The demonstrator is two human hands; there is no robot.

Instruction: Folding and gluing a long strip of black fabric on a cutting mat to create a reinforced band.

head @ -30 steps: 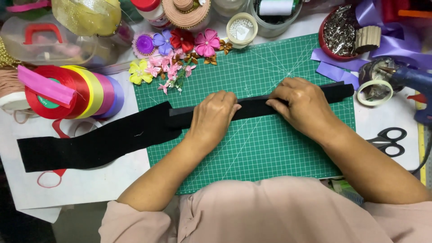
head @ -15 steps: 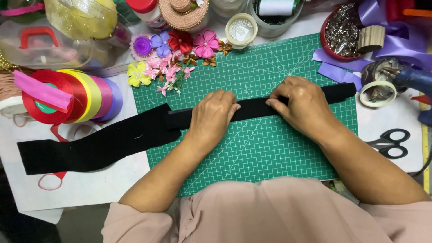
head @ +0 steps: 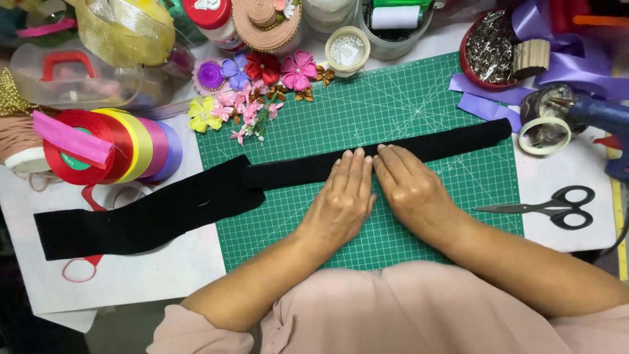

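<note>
Head view: we laid both hands flat, palms down and fingers extended, side by side at the middle of the black fabric strip (head: pixel 196 206). Our left hand (head: pixel 342 200) and right hand (head: pixel 413 190) pressed on it, gripping nothing. The strip ran across the green cutting mat (head: pixel 419 98) onto white paper (head: pixel 144 275). Scissors (head: pixel 557 206) lay right of the mat; ribbon spools (head: pixel 111 144) sat upper left.
</note>
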